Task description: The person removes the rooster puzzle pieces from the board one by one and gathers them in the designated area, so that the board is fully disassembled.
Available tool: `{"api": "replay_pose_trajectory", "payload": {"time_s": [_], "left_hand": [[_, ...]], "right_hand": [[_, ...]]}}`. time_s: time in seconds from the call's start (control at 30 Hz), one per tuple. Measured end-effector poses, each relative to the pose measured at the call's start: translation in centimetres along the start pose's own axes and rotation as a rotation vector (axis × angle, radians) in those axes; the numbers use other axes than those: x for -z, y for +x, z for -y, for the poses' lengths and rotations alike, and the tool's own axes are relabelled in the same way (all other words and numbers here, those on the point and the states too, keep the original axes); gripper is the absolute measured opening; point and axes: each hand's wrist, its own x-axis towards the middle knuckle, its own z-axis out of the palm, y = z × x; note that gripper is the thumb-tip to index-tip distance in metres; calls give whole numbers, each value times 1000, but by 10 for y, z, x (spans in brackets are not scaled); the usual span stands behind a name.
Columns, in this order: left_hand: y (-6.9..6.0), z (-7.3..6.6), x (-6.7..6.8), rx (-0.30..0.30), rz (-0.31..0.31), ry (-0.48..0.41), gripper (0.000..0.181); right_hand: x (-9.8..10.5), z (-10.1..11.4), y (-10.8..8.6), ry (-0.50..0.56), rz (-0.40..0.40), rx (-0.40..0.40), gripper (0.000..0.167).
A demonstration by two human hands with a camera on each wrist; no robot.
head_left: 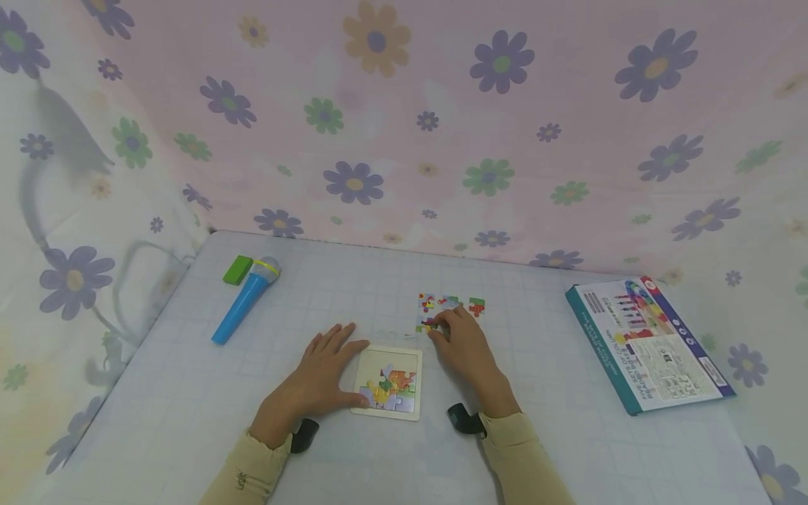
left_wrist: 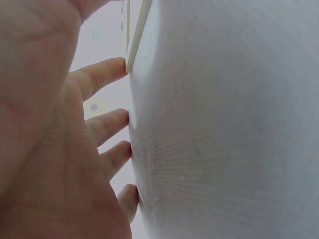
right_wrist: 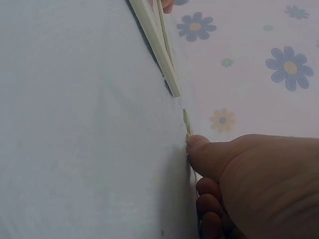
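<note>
A square wooden jigsaw tray (head_left: pixel 386 415) lies on the table, its lower part filled with colourful pieces and its upper part bare. My left hand (head_left: pixel 318 379) lies at its left side with fingers spread; the thumb rests on the lower left edge and the index fingertip (left_wrist: pixel 117 67) touches the corner. Just right of the tray, my right hand (head_left: pixel 466 347) pinches a puzzle piece (head_left: pixel 427 325) at the table surface, partly hidden by the fingers. Other loose puzzle pieces (head_left: pixel 477 306) lie beyond that hand. In the right wrist view the thumb (right_wrist: pixel 207 154) presses against a thin piece edge.
To the left lie a blue toy microphone (head_left: pixel 243 305) and a green block (head_left: pixel 238 270). A flat printed game box (head_left: pixel 650 344) rests on the right of the table. Flowered cloth (head_left: pixel 404 140) hangs behind the table's back edge.
</note>
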Motion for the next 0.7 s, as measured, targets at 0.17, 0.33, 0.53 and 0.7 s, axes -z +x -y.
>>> {"api": "replay_pose_trajectory", "payload": {"time_s": [0.17,0.33,0.53,0.7], "left_hand": [[0,0,0,1,9,-7,96],[0,0,-1,-3,11,-3,96],[1,0,-1,-4,1,8,96],[1,-1,1,-1,5,8,96]], "right_hand": [[-2,0,0,-2,1,-7,26],[-1,1,-2,1,3,-13,26],[0,0,0,-1,-4,-1,26],[0,-1,-1,5,-1,-1,27]]}}
